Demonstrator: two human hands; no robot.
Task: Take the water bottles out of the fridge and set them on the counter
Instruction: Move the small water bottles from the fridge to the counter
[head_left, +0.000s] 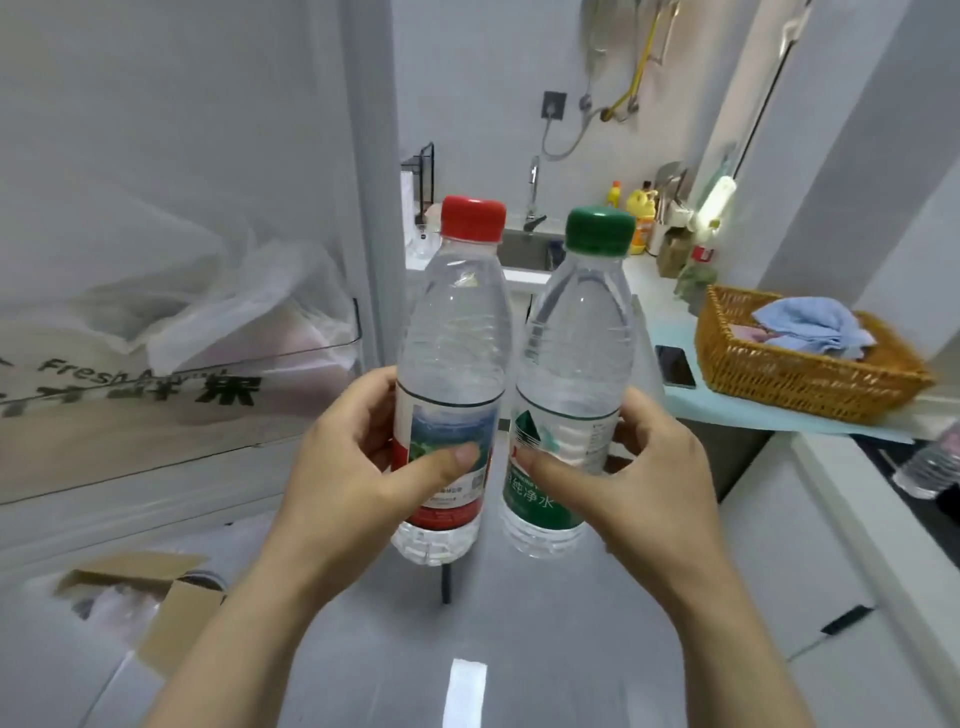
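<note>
Beside the open fridge, left hand grips red-cap bottle, right hand grips green-cap bottle, fingers curled round each, both midair, neither yet on counter, so placing is what's left.

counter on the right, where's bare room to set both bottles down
Bare: the pale blue mat between the black phone and steel sink. Crowded: the woven wicker basket fills the mat's right; yellow bottles cluster at the far end.
</note>
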